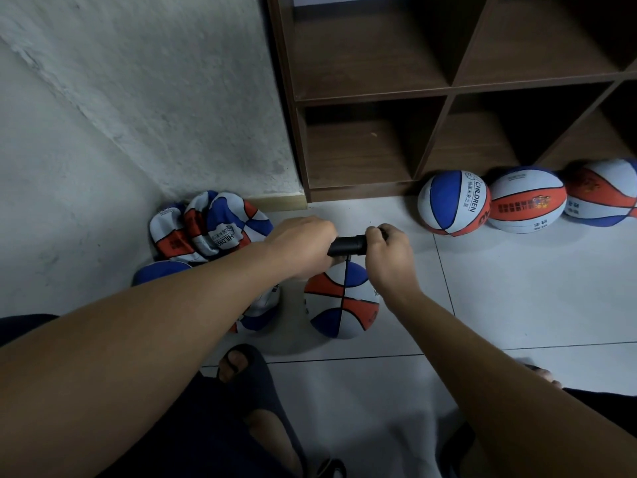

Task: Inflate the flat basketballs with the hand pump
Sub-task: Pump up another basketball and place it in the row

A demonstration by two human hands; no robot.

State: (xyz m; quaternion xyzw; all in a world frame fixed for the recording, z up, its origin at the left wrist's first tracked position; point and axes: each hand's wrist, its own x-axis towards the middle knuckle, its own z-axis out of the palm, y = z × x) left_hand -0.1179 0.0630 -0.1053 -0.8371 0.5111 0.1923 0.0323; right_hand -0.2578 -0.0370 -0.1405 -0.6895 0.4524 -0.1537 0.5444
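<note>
The short black plastic hand pump (346, 246) is held sideways above the round red, white and blue basketball (341, 300) on the pale tiled floor (517, 288). The left hand (303, 246) is curled tight around one end. The right hand (387, 255) is curled around the other end. A thin black hose is seen going down to the ball. Much of the pump is hidden by both hands. A heap of flat balls (206, 225) is partly covered by the left arm.

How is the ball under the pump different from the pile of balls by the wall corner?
The ball under the pump is round and stands alone on the tiled floor; the pile by the wall is crumpled and folded, several pieces pressed together. A thin black hose from the pump, which both hands hold, meets the round ball; nothing connects to the pile. Both share blue, orange and white panels.
</note>
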